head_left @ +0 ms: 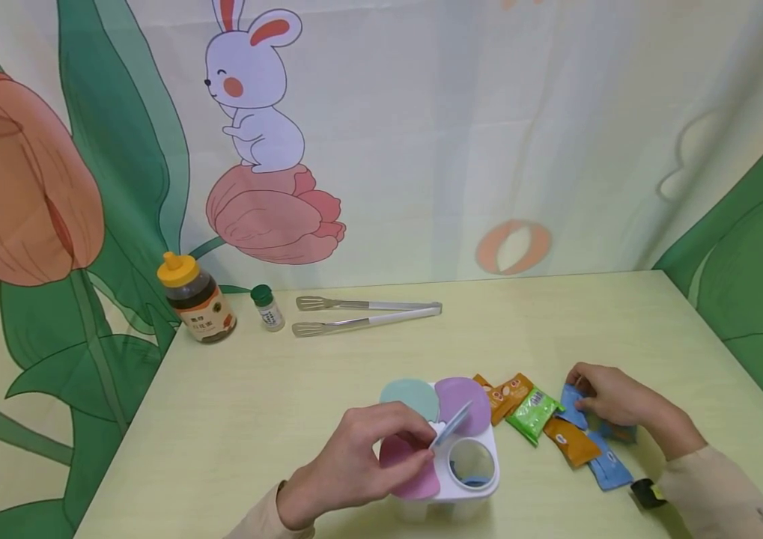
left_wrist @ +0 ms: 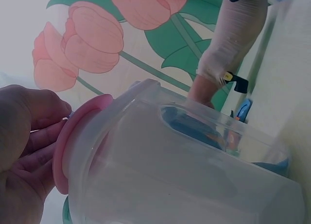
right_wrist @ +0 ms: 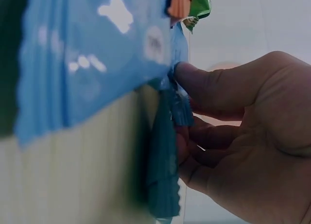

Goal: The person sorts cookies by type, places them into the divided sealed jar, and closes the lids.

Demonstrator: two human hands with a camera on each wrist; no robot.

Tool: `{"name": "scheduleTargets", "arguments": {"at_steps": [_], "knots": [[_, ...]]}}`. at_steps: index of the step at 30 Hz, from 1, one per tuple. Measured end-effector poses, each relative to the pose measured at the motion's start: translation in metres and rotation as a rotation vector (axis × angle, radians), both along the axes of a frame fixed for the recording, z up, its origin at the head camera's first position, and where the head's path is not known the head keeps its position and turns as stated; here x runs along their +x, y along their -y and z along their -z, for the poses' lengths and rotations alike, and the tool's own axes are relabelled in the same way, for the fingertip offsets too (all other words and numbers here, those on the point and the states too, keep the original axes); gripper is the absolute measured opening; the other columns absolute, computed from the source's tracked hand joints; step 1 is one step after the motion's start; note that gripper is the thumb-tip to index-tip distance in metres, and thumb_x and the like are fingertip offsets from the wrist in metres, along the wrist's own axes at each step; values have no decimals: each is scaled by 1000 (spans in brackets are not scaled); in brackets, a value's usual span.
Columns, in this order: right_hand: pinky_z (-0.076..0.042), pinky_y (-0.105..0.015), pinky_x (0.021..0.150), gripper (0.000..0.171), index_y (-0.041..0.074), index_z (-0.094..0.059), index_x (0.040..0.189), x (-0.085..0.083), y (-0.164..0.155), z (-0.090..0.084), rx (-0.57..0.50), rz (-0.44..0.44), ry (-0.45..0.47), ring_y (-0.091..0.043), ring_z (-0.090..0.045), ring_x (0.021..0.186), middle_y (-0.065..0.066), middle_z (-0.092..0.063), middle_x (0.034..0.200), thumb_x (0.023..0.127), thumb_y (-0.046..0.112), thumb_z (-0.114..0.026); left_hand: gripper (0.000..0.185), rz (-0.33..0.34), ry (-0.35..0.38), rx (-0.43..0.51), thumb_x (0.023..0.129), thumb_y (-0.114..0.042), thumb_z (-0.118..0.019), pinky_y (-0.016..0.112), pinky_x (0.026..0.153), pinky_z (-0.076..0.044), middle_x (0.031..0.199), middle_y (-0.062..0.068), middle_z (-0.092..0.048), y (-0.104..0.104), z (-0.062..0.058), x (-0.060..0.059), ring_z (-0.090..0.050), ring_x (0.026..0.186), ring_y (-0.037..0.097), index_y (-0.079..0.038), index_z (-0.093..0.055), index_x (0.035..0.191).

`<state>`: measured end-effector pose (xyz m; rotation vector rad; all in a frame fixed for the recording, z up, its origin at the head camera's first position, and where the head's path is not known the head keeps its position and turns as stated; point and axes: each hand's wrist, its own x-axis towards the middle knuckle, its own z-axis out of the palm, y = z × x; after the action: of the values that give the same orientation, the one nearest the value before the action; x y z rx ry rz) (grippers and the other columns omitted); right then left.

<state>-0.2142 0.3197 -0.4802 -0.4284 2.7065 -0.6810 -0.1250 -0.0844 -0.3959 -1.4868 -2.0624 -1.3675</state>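
My left hand (head_left: 361,453) pinches a raised pale blue lid (head_left: 453,424) between thumb and fingers, over a white box (head_left: 494,471) with several round compartments. The opening (head_left: 472,463) beneath that lid shows some blue inside. The other lids, a teal one (head_left: 411,397), a purple one (head_left: 465,404) and a pink one (head_left: 415,473), lie down. In the left wrist view, the box's translucent wall (left_wrist: 160,185) is beside my hand. To the right, my right hand (head_left: 613,400) pinches a small blue packet (head_left: 571,414) between thumb and fingers, among other packets on the table.
Near the right hand lie a green packet (head_left: 534,414), several orange packets (head_left: 573,442) and another blue packet (head_left: 610,463). Toward the table's back stand a honey-coloured squeeze bottle (head_left: 202,303) and a green-capped shaker (head_left: 268,308), with metal tongs (head_left: 381,318) alongside. A printed curtain (head_left: 408,150) hangs behind.
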Motion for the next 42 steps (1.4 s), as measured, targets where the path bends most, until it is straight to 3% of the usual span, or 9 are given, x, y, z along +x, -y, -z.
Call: {"name": "scheduleTargets", "arguments": {"at_steps": [8, 14, 23, 31, 42], "knots": [[-52, -38, 75, 25, -5, -58, 109, -1, 1, 4, 19, 18, -6, -20, -53, 83, -8, -61, 95, 88, 4, -68, 19, 5, -7, -1, 82, 0, -72, 14, 75, -56, 93, 3, -70, 0, 1, -1, -65, 85, 3, -7, -66, 99], [-53, -38, 77, 21, 2, -59, 106, -1, 1, 5, -2, 3, -56, -19, -54, 84, -5, -62, 97, 87, 1, -68, 20, 9, -20, 1, 82, 1, -73, 14, 76, -56, 93, 4, -70, 0, 2, -2, -65, 85, 3, -6, -66, 99], [-52, -32, 71, 23, 11, -61, 106, 0, 2, -3, -42, 10, -131, -17, -55, 82, -2, -65, 95, 86, 3, -70, 20, 7, -10, 0, 82, 1, -73, 14, 76, -56, 93, 3, -70, 0, 1, -1, -66, 85, 3, -7, -66, 100], [-51, -21, 65, 16, 17, -70, 93, 1, 2, -11, -44, 25, -211, -9, -57, 75, 8, -66, 83, 81, 13, -78, 20, -7, -2, -8, 82, 0, -73, 13, 75, -56, 93, 3, -70, 1, 1, -1, -65, 85, 2, -7, -66, 100], [-54, -18, 66, 15, 15, -76, 96, 4, 5, -18, -106, 35, -257, -6, -64, 78, 2, -73, 92, 82, 14, -78, 20, -10, -28, 4, 82, 0, -73, 13, 75, -56, 92, 3, -70, 1, 1, -1, -65, 84, 2, -6, -67, 99]]}}
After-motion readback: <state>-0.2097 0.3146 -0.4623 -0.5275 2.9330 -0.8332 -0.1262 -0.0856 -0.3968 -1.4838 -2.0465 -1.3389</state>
